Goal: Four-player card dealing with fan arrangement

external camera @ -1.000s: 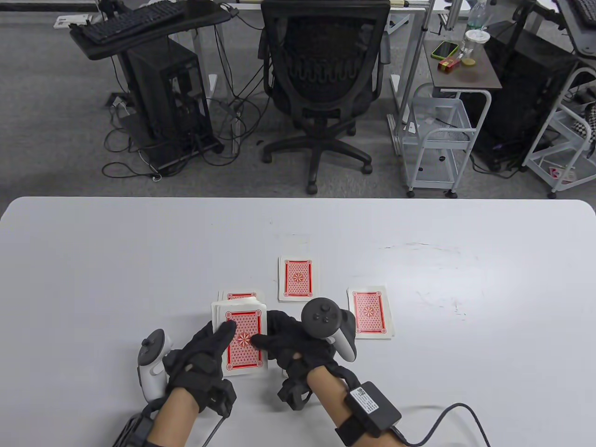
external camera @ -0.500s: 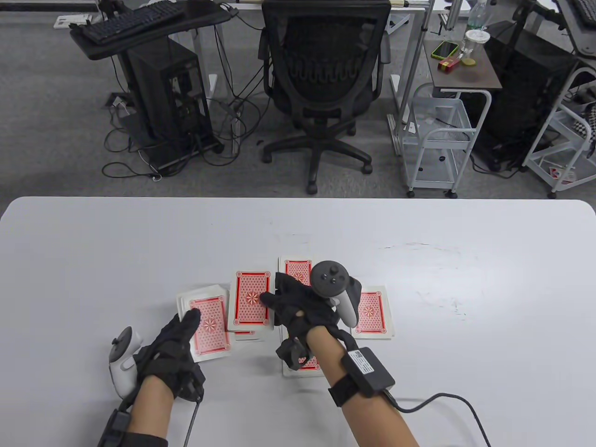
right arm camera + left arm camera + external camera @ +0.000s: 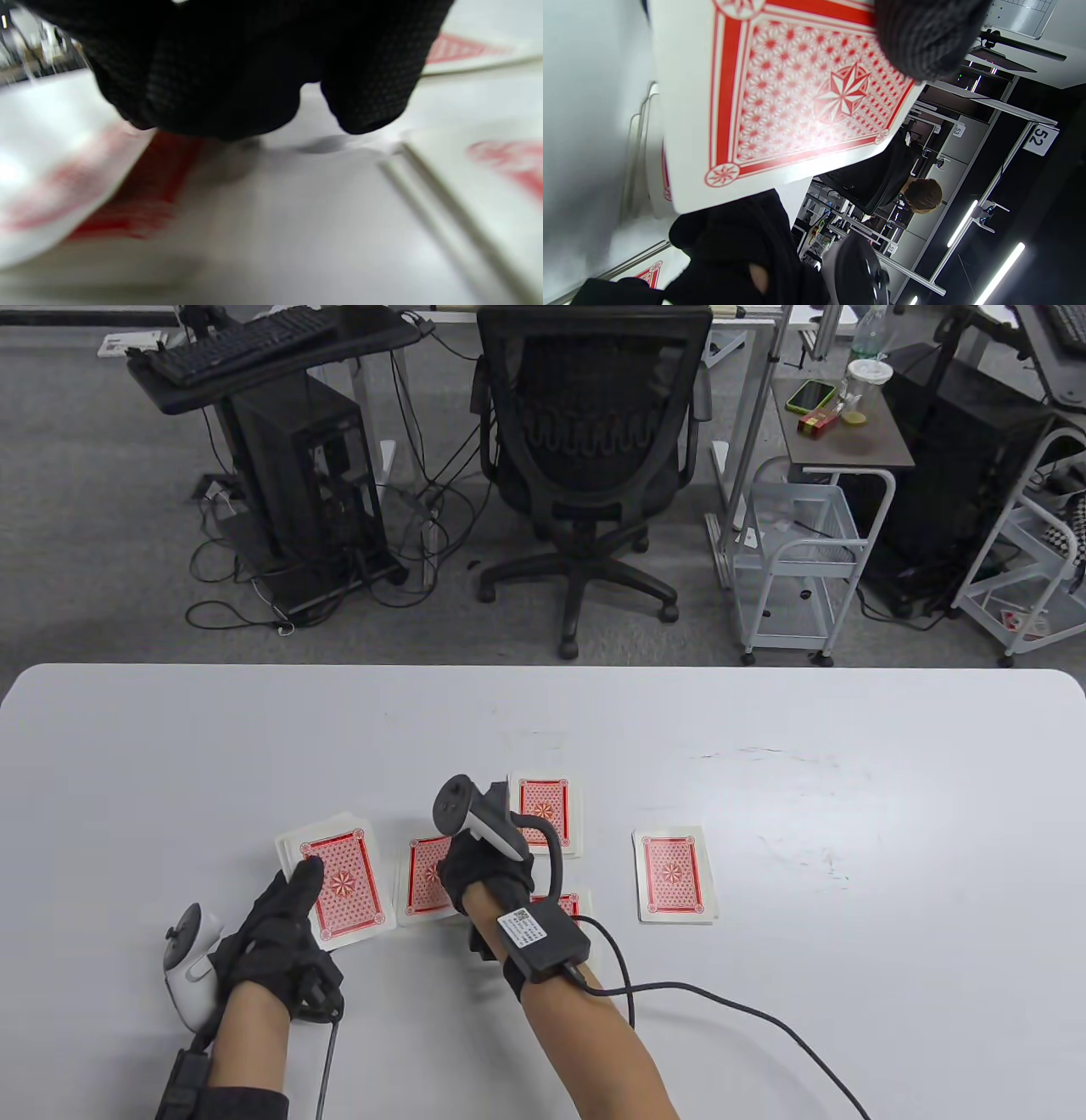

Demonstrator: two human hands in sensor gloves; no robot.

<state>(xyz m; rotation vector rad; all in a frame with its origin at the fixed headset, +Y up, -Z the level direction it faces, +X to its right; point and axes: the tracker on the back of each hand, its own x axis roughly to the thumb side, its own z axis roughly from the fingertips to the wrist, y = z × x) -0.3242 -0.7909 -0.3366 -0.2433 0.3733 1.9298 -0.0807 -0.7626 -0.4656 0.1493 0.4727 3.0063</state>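
Note:
The deck (image 3: pixel 344 886) of red-backed cards sits in my left hand (image 3: pixel 299 884) at the left, thumb on its top card. The left wrist view shows that top card (image 3: pixel 780 93) close up, with my thumb (image 3: pixel 925 34) on it. My right hand (image 3: pixel 451 878) has reached left, and its curled fingers hold a single card (image 3: pixel 424 886) low over the left pile. In the blurred right wrist view the fingertips (image 3: pixel 237 84) are down on that card (image 3: pixel 63 195). Other dealt cards lie far (image 3: pixel 547 810), right (image 3: pixel 674 874) and near (image 3: pixel 570 903), the near one half hidden by my wrist.
The white table (image 3: pixel 848 780) stretches wide to the right and to the far side. My right wrist's sensor box (image 3: pixel 543 937) trails a cable (image 3: pixel 747 1010) over the near table. Beyond the far edge stands an office chair (image 3: pixel 585 466).
My right hand pulled the top card off the deck and carried it left and down onto the left pile. My left hand moved the deck further to the left.

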